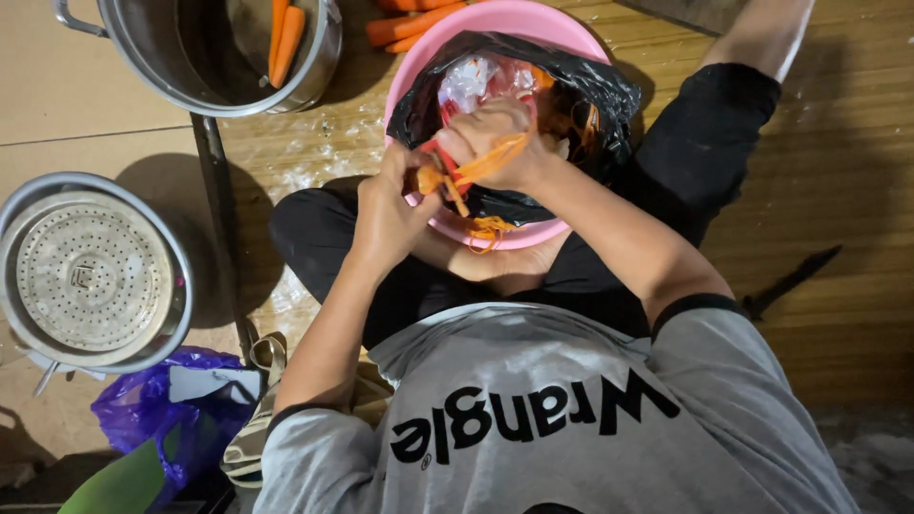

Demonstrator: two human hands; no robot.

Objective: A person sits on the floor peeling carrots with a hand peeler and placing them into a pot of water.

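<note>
Peeling a carrot (430, 179) over the pink basin (533, 21); judging by the orange strips (490, 228) hanging off the near rim, the stripping step is well underway. Left hand (390, 214) is wrapping closed around the carrot's near end, steadying it. Right hand (495, 143) is clenching over the far end, apparently on a red-handled peeler, though the tool is mostly hidden. Carrot is sitting between both hands, just above the black bag (590, 86) lining the basin. Next move likely calls for rotating the carrot to an unpeeled side. Peeled carrots (284, 38) are lying in the steel pot (319, 67) far left; more carrots (405, 24) beside it. Steamer pot (90, 276) left.
</note>
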